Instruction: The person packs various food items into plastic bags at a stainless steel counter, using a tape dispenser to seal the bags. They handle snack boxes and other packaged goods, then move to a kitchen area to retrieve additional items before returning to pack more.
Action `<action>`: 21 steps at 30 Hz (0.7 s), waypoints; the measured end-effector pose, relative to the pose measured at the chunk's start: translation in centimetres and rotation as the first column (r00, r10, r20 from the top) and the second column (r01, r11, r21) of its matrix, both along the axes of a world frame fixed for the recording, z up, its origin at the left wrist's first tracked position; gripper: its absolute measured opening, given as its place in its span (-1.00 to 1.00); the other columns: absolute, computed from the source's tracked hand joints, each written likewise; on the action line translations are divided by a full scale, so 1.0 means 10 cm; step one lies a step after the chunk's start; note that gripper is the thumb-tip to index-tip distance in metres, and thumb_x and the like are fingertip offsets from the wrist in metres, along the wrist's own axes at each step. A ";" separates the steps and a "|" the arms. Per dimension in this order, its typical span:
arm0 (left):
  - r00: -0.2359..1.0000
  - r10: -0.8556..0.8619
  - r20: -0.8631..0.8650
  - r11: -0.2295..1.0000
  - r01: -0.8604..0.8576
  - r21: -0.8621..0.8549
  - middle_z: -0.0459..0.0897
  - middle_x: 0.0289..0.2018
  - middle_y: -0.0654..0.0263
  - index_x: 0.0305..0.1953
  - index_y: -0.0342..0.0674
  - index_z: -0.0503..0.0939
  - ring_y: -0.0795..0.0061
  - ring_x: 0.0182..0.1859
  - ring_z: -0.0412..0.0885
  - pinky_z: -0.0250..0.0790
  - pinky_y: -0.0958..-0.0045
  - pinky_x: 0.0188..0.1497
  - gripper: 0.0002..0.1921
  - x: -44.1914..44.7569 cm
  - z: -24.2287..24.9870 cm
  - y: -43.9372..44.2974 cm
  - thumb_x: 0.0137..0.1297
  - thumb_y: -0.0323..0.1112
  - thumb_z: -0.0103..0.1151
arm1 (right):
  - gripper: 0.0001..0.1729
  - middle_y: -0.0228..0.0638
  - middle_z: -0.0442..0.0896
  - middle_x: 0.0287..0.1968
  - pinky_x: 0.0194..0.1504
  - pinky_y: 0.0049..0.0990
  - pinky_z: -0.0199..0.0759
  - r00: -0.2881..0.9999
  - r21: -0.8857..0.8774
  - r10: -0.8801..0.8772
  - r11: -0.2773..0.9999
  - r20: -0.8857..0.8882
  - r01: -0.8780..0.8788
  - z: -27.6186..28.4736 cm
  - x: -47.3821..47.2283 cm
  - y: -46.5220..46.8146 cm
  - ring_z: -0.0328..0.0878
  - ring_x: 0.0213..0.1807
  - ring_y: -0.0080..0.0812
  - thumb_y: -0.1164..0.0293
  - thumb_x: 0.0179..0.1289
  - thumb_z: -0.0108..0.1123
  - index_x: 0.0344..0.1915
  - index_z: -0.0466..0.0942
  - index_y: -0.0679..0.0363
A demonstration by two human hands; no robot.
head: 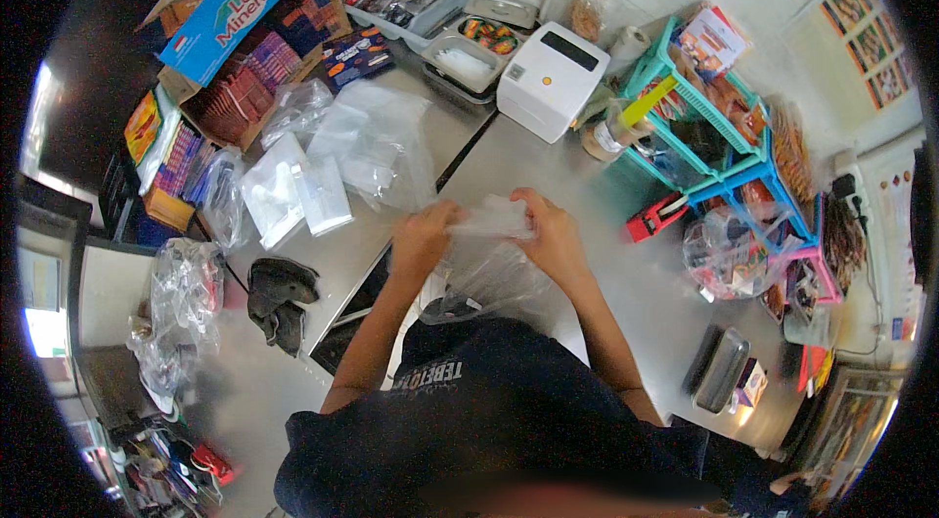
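Between my two hands is a folded bundle of whitish, see-through plastic (491, 221), probably bags; motion blur hides its detail. My left hand (425, 235) grips its left end with bent fingers. At the other end, my right hand (549, 233) pinches the plastic between thumb and fingers. Just below the bundle, close to my shirt, a loose transparent plastic bag (491, 283) lies crumpled. To the left of my hands, stacks of flat plastic bags (297, 191) and a larger plastic sheet or bag (374, 129) rest on the steel table (469, 184).
A blue cardboard box (238, 8) with packets stands back left. Behind my hands are steel trays (462, 63) and a white label printer (552, 81). Teal baskets (697, 114) and a red tape dispenser (656, 217) sit right. A dark cloth item (280, 298) lies left.
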State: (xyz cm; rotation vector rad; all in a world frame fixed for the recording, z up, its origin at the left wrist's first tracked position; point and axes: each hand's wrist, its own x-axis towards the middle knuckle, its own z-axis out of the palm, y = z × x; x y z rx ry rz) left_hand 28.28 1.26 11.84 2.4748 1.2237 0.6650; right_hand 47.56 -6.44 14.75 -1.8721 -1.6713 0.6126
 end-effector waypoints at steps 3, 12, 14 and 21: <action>0.909 0.382 -0.169 0.746 -0.195 0.637 0.56 -0.49 0.34 -0.11 -0.10 0.58 0.35 -0.43 0.56 0.34 0.32 -0.46 -0.76 -0.23 -0.02 0.13 0.17 -0.44 0.09 | -0.53 -0.17 0.51 -0.22 -0.34 -0.26 0.42 0.818 0.464 -0.414 0.861 0.399 0.210 -0.02 0.25 -0.06 0.50 -0.35 -0.12 0.67 -0.11 0.12 -0.09 0.47 0.16; 0.781 0.453 0.429 0.890 -0.362 -0.279 0.55 -0.34 0.22 -0.06 -0.22 0.52 0.38 -0.24 0.54 0.39 0.47 -0.23 -0.64 -0.14 -0.16 0.48 0.08 -0.67 0.02 | -0.60 -0.20 0.59 -0.11 0.09 -0.38 0.30 0.839 0.203 -0.066 0.957 -0.540 0.206 -0.37 0.10 -0.43 0.48 0.01 -0.22 0.64 -0.11 0.12 -0.15 0.52 0.28; 0.892 0.412 0.188 0.872 -0.325 -0.367 0.56 -0.33 0.23 -0.02 -0.22 0.48 0.41 -0.24 0.54 0.39 0.47 -0.23 -0.56 -0.01 -0.41 0.49 0.00 -0.67 0.12 | -0.67 -0.17 0.61 -0.20 0.07 -0.26 0.30 0.575 0.063 0.000 0.994 -0.818 0.089 -0.44 -0.05 -0.76 0.52 -0.08 -0.21 0.44 0.03 0.11 -0.15 0.53 0.29; 0.753 0.075 0.653 0.502 0.538 -0.678 0.58 -0.42 0.28 -0.02 -0.16 0.52 0.45 -0.34 0.55 0.40 0.42 -0.32 -0.61 -0.37 -0.27 0.70 0.05 -0.46 0.27 | -0.52 -0.29 0.50 -0.50 -0.35 -0.26 0.42 -0.302 0.175 0.331 0.878 -0.894 0.445 -0.19 0.85 -1.26 0.46 -0.48 -0.33 -0.05 0.33 -0.05 -0.35 0.48 0.16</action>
